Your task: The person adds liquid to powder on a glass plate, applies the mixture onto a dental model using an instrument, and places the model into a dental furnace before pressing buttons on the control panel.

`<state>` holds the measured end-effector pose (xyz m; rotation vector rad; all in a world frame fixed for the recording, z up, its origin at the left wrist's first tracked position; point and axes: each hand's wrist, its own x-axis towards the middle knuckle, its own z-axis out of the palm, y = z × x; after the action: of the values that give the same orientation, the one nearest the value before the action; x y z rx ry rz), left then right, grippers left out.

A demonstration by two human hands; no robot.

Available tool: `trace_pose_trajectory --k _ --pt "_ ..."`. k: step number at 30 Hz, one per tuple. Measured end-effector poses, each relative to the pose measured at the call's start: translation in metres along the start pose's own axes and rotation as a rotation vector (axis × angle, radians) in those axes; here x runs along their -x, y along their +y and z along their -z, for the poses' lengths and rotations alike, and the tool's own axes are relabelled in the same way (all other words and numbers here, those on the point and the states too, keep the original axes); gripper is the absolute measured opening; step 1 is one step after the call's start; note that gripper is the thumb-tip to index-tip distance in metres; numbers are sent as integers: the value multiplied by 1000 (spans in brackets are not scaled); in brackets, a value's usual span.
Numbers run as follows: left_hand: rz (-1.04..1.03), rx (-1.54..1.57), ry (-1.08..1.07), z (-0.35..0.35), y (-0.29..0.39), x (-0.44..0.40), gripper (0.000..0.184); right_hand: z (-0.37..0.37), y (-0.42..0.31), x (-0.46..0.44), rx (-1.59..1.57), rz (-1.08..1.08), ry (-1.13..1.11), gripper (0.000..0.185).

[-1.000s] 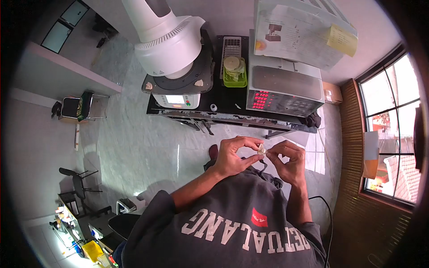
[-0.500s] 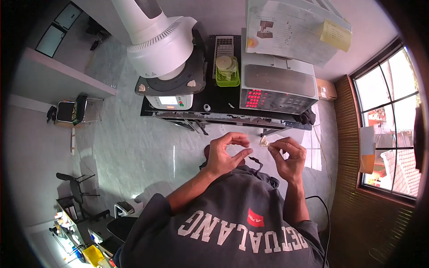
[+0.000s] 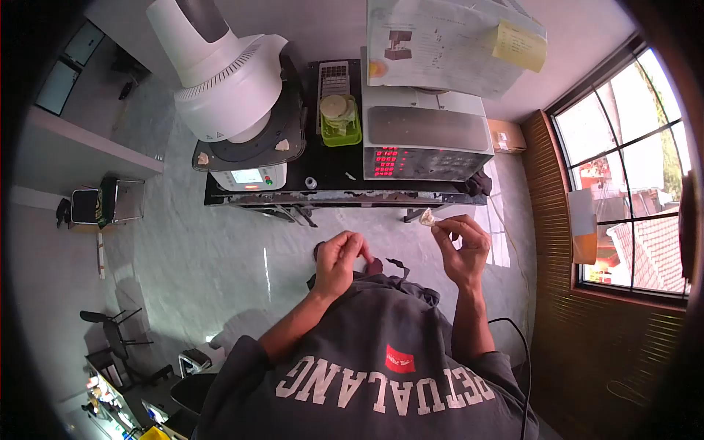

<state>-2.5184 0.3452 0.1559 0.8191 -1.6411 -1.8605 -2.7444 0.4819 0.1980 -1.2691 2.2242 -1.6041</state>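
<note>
A small cream-coloured piece (image 3: 427, 218) is pinched between the thumb and fingers of my right hand (image 3: 463, 249), out in front of my body. My left hand (image 3: 341, 262) hangs to the left with its fingers curled together, apart from the piece; whether anything small lies between the fingers cannot be made out. Two similar pale pieces, one on the left (image 3: 203, 158) and one on the right (image 3: 282, 145), lie on the dark tray of the white machine (image 3: 227, 95).
A black table (image 3: 334, 198) bears the white machine, a green basket (image 3: 341, 132), a small round object (image 3: 311, 182) and a grey device with red digits (image 3: 429, 139). A box (image 3: 506, 137) stands behind at the right. Chairs are at the left.
My left hand has let go of the cream piece, moved left and down, and its fingers have closed. My right hand keeps the piece. The view has shifted right.
</note>
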Motion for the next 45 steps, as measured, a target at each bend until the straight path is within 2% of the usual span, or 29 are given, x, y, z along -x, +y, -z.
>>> trace_pose_trajectory --k 5,6,12,18,22,33,39,41,45 --pt "149 432 4 -1 3 -11 47 2 4 4 -21 -20 35 9" --pt "136 422 -41 4 -1 -12 54 3 6 6 -26 -30 42 9" --pt "126 471 -39 3 -2 -11 59 7 7 12 -14 -59 64 8" --pt "142 265 -83 9 -2 -5 49 5 13 14 -20 -60 75 9" --pt "81 302 -59 10 -6 -1 41 1 12 14 -43 -93 80 9" --pt "55 292 24 28 -17 7 40 -7 15 -7 -13 -120 104 10" --pt "75 289 56 37 -18 16 37 -17 14 -19 -37 -68 153 11" --pt "48 280 60 40 -18 18 35 -14 12 -23 99 -84 150 12" --pt "28 364 76 48 -25 23 32 -14 21 -34 97 -60 184 11"
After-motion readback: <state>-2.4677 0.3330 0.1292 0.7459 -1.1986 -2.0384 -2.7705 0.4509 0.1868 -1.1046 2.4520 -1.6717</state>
